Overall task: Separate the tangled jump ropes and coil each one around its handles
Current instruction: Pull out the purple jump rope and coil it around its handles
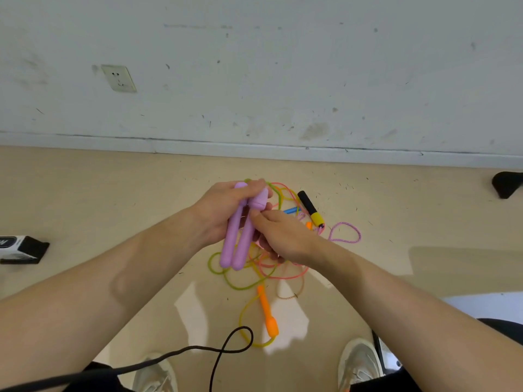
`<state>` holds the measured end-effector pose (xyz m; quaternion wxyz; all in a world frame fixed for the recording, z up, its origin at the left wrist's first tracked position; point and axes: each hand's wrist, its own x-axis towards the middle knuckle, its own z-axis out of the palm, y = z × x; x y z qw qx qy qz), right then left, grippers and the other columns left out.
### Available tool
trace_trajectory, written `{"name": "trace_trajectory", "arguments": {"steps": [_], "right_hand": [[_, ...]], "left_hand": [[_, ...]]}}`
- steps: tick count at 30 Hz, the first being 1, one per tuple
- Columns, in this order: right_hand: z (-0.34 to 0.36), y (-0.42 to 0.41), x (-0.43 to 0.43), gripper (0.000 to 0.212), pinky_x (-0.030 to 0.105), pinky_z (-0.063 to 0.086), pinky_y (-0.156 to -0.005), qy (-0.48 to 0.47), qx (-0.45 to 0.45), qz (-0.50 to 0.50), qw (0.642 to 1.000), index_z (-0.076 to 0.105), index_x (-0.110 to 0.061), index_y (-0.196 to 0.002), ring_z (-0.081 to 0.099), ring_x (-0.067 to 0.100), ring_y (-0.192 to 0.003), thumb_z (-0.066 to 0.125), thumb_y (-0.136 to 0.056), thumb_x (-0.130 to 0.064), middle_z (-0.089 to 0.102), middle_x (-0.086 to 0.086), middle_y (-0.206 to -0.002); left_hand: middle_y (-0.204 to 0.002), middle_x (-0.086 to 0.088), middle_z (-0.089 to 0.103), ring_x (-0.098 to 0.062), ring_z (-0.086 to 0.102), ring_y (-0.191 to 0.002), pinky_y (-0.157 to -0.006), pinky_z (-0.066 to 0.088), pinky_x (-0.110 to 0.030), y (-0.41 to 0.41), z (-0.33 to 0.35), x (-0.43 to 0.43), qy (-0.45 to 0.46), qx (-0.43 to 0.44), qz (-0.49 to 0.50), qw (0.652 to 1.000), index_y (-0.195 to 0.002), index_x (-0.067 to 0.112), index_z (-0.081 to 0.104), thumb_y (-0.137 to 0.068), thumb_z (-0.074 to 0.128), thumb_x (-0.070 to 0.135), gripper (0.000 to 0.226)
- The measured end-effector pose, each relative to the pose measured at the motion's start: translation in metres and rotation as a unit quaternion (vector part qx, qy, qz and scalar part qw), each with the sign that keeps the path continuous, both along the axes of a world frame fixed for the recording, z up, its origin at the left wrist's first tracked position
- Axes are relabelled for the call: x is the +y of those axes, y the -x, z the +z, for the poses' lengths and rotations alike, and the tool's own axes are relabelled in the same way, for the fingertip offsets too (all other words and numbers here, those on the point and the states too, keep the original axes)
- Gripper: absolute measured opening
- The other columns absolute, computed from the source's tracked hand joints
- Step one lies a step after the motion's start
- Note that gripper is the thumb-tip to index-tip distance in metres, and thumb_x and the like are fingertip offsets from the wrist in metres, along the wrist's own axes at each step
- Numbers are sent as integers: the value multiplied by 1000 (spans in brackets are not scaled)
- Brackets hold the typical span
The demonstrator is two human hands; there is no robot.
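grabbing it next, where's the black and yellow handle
Head view, right of centre: the black and yellow handle lies beside the blue handle, beyond the right hand.

A wall socket (119,78), a black-and-white box (22,248) and perhaps a chair foot (506,183) show

The smooth, pale beige floor (113,199) in front of me is flecked with small dark specks. On it lies a loose tangle of thin yellow-green and coral-pink plastic cords (266,268). Among them are a black foam handle with a yellow end (310,207), a short blue handle tip (290,210) just beside it, and a loop of purple braided rope (346,232) off to the right. Nearer me lies an orange plastic handle (267,315), with yellow-green cord curling past its near end. A black-and-white cardboard box (21,248) sits well apart on the left, and a dark object (506,183) is at the far right edge. My pale left sneaker (155,374) and pale right sneaker (359,360) stand at the bottom.
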<state>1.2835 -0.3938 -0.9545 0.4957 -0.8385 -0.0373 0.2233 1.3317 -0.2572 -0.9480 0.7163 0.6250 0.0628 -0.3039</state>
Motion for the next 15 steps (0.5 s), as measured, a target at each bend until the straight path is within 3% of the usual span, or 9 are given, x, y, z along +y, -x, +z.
{"name": "trace_trajectory", "arguments": {"steps": [2, 4, 7, 9, 11, 13, 15], "right_hand": [[11, -2, -10, 49, 23, 41, -51, 72, 28, 76, 994, 56, -16, -72, 48, 16, -52, 35, -105, -46, 53, -9, -52], [25, -8, -26, 52, 28, 43, -59, 154, 51, 124, 979, 60, -15, -69, 50, 18, -54, 39, -100, -52, 54, -10, -47], [26, -24, -49, 36, 36, 43, -68, 200, -27, 34, 979, 55, -17, -66, 52, 21, -65, 46, -94, -39, 59, -5, -67], [14, -28, -56, 21, 40, 44, -80, 130, -115, -77, 982, 60, -23, -77, 56, 18, -83, 48, -84, -39, 62, -4, -87], [4, -29, -54, 31, 29, 43, -91, -4, -102, -83, 991, 67, -24, -102, 57, 7, -104, 47, -83, -39, 63, -7, -110], [2, -23, -47, 35, 14, 42, -86, -126, -37, -27, 991, 65, -7, -107, 59, 1, -95, 42, -96, -31, 64, -7, -103], [1, -20, -45, 43, 14, 45, -80, -174, 6, -1, 985, 59, 7, -99, 59, 8, -78, 36, -103, -29, 59, 1, -81]], "left_hand": [[-70, -12, 62, -26, 59, -60, -61, 54, -37, 1, -1, 1, -22, -50, -25, 998, -68, 8, 66, -95, 63, 20, 29], [-73, -7, 69, -23, 63, -68, -70, 55, -34, 2, 2, 3, -44, -78, -38, 995, -78, 7, 68, -93, 64, 11, 16], [-86, -6, 73, -18, 66, -68, -65, 56, -30, 4, 9, 9, -61, -94, -92, 989, -96, 4, 66, -93, 63, 8, 6], [-91, -6, 73, -18, 66, -72, -65, 55, -29, 6, 13, 11, -58, -100, -131, 985, -97, 4, 67, -93, 62, 7, 7], [-92, -8, 72, -21, 67, -75, -66, 55, -28, 6, 17, 12, -41, -96, -157, 982, -102, 3, 65, -91, 62, 7, 12], [-97, -9, 72, -23, 68, -81, -70, 56, -30, 6, 21, 14, -25, -91, -184, 978, -104, 2, 64, -87, 67, 9, 19], [-99, -10, 71, -26, 68, -85, -75, 57, -33, 4, 23, 16, -19, -98, -214, 972, -107, -1, 62, -86, 70, 9, 24]]}}
